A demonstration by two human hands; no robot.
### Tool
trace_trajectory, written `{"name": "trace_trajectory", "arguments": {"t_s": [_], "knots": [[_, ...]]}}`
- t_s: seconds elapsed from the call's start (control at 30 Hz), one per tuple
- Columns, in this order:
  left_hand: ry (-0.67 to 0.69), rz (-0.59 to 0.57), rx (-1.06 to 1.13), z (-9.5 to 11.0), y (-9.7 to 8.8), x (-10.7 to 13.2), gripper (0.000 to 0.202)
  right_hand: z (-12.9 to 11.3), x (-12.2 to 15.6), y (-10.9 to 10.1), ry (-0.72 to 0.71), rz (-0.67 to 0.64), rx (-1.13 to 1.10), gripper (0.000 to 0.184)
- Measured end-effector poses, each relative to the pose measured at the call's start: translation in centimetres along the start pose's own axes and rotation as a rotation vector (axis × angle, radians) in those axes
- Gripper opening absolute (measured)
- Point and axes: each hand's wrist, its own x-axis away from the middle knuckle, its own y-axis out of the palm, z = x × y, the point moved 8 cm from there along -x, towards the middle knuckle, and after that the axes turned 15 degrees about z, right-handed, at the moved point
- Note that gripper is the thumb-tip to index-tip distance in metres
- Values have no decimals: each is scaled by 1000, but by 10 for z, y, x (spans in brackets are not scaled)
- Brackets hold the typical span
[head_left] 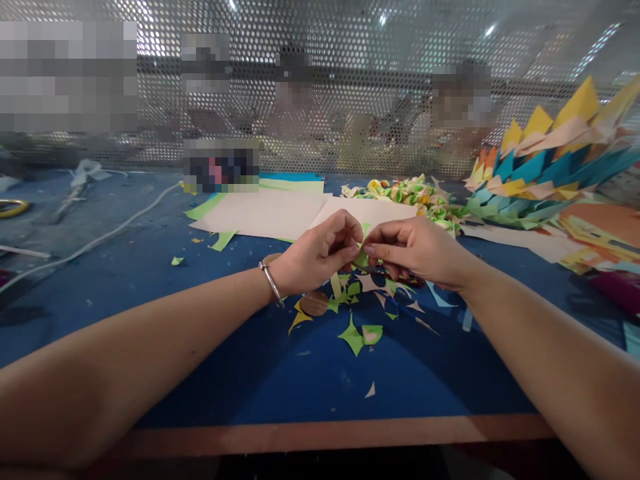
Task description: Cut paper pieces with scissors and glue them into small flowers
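Both hands meet over the middle of the blue table, pinching a small piece of green paper (361,257) between their fingertips. My left hand (327,250), with a silver bracelet (271,284) at the wrist, grips it from the left. From the other side my right hand (417,250) has thumb and forefinger closed on the same piece. Below the hands lie green paper scraps (353,335) and pale offcuts (370,283), with a round brown disc (314,304) beside them. Something dark on the table under the fingers is mostly hidden.
Pale paper sheets (260,212) lie behind the hands. A heap of small folded green and yellow paper pieces (407,193) sits farther back. At right stands a layered paper-point construction (545,167). A white cable (100,233) crosses the left side; a perforated metal screen (345,87) rises behind.
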Motion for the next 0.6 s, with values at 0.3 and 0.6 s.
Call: {"name": "trace_trajectory", "arguments": {"t_s": [0.3, 0.6], "knots": [[-51, 8, 41, -2, -1, 0, 13, 0, 0, 2, 26, -32, -41, 22], [-97, 72, 53, -5, -3, 0, 13, -2, -1, 0, -8, 2, -18, 25]]}}
